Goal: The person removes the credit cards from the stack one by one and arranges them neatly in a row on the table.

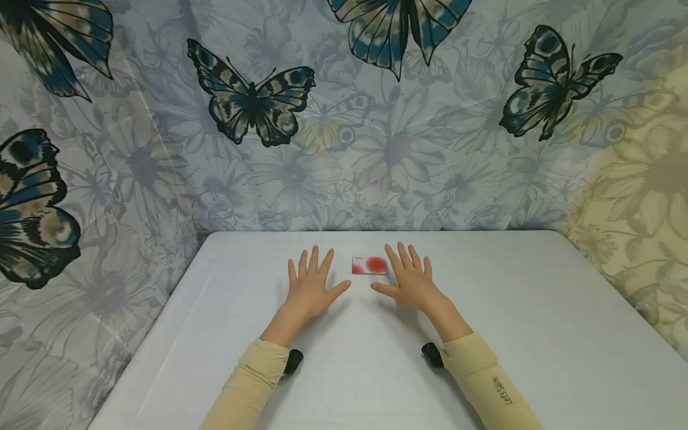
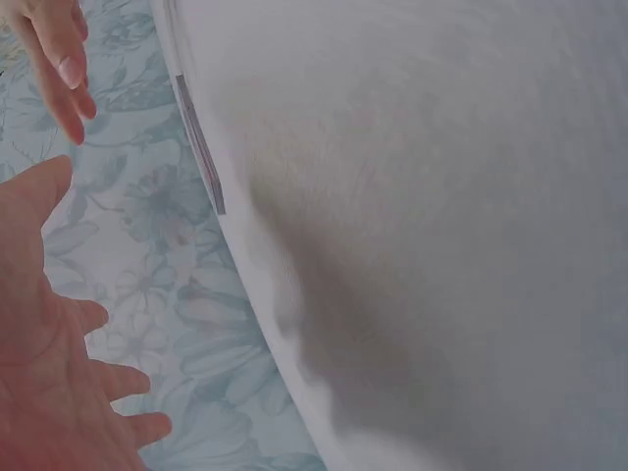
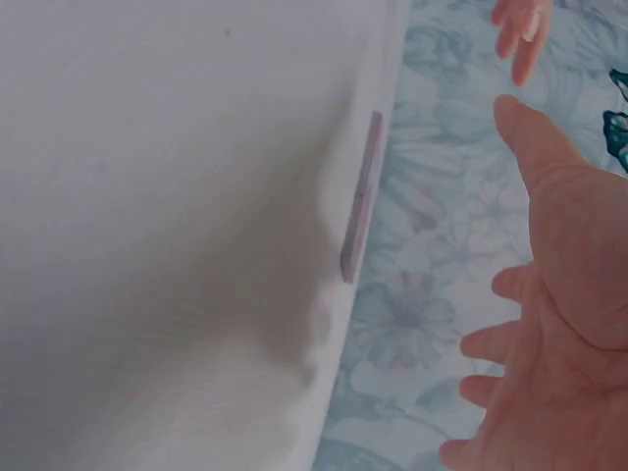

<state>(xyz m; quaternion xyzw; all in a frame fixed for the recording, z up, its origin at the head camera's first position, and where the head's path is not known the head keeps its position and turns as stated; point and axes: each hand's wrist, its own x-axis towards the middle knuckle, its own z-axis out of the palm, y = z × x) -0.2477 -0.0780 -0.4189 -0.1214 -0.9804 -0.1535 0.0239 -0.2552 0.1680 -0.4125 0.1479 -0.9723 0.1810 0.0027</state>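
Observation:
A small flat box (image 1: pixel 369 265), white and pink with a big red round patch, lies on the white table between the two hands in the head view. My left hand (image 1: pixel 312 289) is held over the table to its left, palm down, fingers spread and straight, holding nothing. To its right my right hand (image 1: pixel 412 283) hovers the same way, fingers spread, its fingertips near the box's right end. Both thumbs point inward below the box. Each wrist view shows the thin edge of the box (image 2: pixel 200 145) (image 3: pixel 362 198) at the table's far side, beside the spread hand.
The white table (image 1: pixel 344 370) reaches back to a cloth backdrop (image 1: pixel 398 155) printed with flowers and several large butterflies. Black wrist devices (image 1: pixel 293 362) sit below both beige sleeves (image 1: pixel 244 382). Hand shadows fall on the tabletop.

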